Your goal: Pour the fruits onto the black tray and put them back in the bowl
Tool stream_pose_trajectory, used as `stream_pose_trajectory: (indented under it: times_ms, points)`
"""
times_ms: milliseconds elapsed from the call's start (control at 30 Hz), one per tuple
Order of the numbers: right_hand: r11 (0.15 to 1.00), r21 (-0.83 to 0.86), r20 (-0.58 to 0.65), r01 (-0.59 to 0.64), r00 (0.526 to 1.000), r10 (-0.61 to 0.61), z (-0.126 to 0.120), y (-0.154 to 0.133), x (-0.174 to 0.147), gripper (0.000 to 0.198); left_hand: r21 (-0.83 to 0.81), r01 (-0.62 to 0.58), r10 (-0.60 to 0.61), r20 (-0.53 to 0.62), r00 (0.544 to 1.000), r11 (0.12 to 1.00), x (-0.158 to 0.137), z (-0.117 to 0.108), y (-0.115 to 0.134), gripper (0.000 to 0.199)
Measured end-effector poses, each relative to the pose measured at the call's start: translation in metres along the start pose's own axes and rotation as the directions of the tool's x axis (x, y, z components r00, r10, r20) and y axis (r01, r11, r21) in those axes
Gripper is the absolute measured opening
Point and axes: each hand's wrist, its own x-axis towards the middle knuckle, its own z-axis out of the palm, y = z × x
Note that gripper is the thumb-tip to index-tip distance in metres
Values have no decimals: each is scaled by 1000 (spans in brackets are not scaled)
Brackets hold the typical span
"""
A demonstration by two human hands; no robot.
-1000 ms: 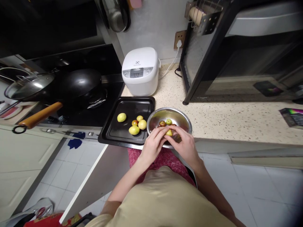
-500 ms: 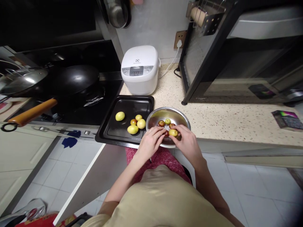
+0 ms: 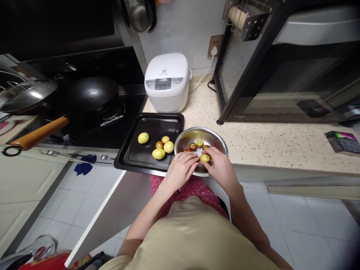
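Note:
A steel bowl sits at the counter's front edge with several brown and green jujubes in it. Between the thumb and fingers of my right hand, a yellow-green jujube is gripped low inside the bowl. My left hand bends over the bowl's near left rim, fingers curled together, their tips close to that jujube. Whatever lies under the left fingers is hidden. Left of the bowl, a black baking tray carries several yellow-green jujubes and a reddish one.
Behind the tray stands a white rice cooker, its cord plugged into the wall socket. An oven fills the right back. On the left is a stove with a wok, its wooden handle jutting forward. A small box lies far right.
The dark red jujube that showed by my left fingertips is now covered by the left hand. My right hand keeps its jujube, shifted very slightly. The view has moved a little.

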Motion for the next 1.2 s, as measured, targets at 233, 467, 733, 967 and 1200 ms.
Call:
stream_pose_trajectory:
  times_ms: [233, 467, 733, 967, 1200]
  points:
    - [999, 50, 7, -7, 1000, 6, 1, 2, 1, 18, -19, 0, 0, -10, 1000, 1000, 1, -1, 2, 31]
    - [990, 136, -55, -28, 998, 36, -8, -1, -1, 14, -107, 53, -71, -175, 982, 993, -1, -23, -20, 31]
    - [983, 184, -189, 16, 982, 19, -14, -3, 0, 13, 37, 524, -502, -240, 831, 851, -12, -66, -78, 26]
    - [976, 215, -200, 37, 980, 7, -15, -7, 1, 12, 74, 718, -711, -101, 696, 692, 7, -75, -88, 27]
    - [978, 207, -234, 14, 972, 36, -18, -5, -3, 10, 155, 690, -680, -116, 724, 707, 20, -69, -93, 25]
